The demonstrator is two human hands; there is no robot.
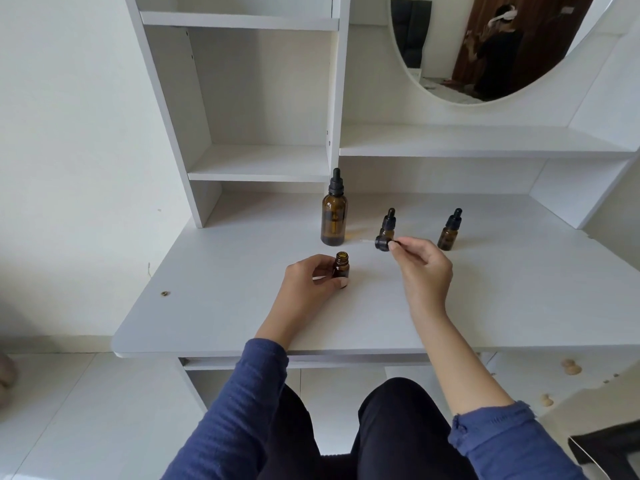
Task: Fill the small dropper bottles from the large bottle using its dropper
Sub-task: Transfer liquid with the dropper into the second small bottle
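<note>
Head view, down onto a white desk (214,306). Far centre, upright and closed with its black dropper top: the large amber bottle (334,220). Nearer, just in front of it, a small open bottle (341,268), upright on the desk, gripped low down by the left hand (310,284), thumb and fingers curled round its base. To the right of that, a small dropper cap (382,244), turned sideways, glass tip pointing left toward the large amber bottle, pinched at its bulb end between thumb and fingertips of the right hand (422,263). Just behind the cap, a second small bottle (388,225), capped and upright. Further right, well apart, a third small bottle (450,233), also capped. At the back, white shelves (259,164) and a round mirror (485,64).
</note>
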